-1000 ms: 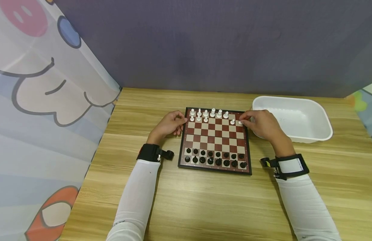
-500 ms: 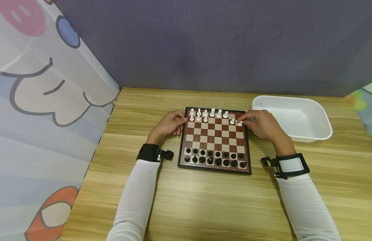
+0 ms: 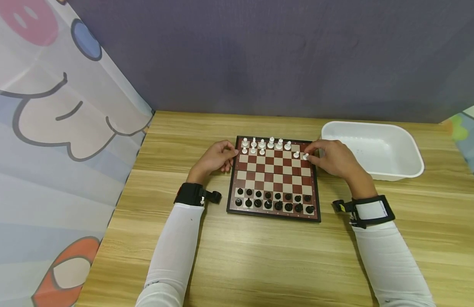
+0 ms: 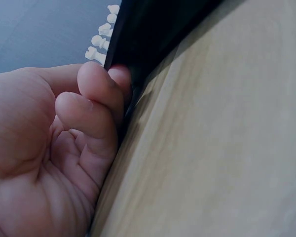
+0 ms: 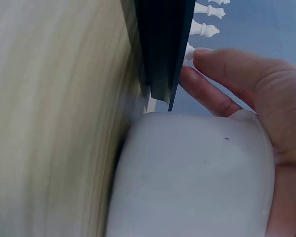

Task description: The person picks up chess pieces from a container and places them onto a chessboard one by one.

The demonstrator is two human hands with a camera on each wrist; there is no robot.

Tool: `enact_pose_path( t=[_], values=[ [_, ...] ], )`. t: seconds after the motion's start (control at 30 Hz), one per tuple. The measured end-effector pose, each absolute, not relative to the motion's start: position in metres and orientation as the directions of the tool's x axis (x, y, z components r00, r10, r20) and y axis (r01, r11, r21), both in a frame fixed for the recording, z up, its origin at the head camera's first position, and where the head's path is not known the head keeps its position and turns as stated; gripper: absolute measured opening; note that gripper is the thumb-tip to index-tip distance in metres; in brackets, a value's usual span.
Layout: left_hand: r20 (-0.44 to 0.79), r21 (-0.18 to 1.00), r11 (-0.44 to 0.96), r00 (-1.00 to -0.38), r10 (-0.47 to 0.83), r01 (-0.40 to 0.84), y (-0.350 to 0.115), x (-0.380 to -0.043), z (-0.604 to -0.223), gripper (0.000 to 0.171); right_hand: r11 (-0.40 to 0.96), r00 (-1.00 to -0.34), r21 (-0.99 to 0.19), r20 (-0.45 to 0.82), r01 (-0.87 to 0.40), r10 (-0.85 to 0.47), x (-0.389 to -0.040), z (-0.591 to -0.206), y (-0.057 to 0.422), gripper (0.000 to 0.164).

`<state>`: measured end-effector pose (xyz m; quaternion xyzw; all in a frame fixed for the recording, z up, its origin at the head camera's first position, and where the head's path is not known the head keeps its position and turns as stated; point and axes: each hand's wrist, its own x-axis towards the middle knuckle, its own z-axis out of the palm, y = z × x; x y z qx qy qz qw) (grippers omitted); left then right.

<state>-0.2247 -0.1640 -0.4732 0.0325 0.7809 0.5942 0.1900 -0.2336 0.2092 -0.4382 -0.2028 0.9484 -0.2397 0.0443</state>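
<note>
A chessboard (image 3: 273, 179) with red and cream squares lies on the table. My left hand (image 3: 217, 157) grips its left edge near the far corner, the thumb on top; in the left wrist view the curled fingers (image 4: 91, 116) press against the black side. At the far right corner, my right hand (image 3: 334, 157) pinches a white pawn (image 3: 305, 157) between thumb and forefinger; in the right wrist view the fingertips partly cover it. Another white pawn (image 3: 296, 154) stands just left of it. Several white pieces (image 3: 270, 143) line the far side, black pieces (image 3: 267, 204) the near side.
A white plastic tub (image 3: 403, 175) stands right of the board, close beside my right hand. The wooden table (image 3: 260, 260) meets a grey wall (image 3: 237, 59) at the back. A cartoon-printed curtain (image 3: 49, 179) hangs on the left.
The right thumb and forefinger shift slightly around the white pawn, the forefinger going a little left, then back right. My left hand stays on the board's edge.
</note>
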Motion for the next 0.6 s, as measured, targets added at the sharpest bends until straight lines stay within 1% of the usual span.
enact_pose_path(
  t=[0.2, 0.6],
  values=[
    [-0.252, 0.943, 0.286, -0.926, 0.282, -0.170, -0.1644, -0.2251, -0.4728, 0.017, 0.801, -0.909, -0.460, 0.034, -0.383, -0.415, -0.2334, -0.4382, 0.2078, 0.016],
    [-0.249, 0.945, 0.282, -0.926, 0.285, -0.167, -0.1641, -0.2251, -0.4716, 0.017, 0.807, -0.911, -0.458, 0.015, -0.374, -0.413, -0.2327, -0.4344, 0.2082, 0.017]
  ],
)
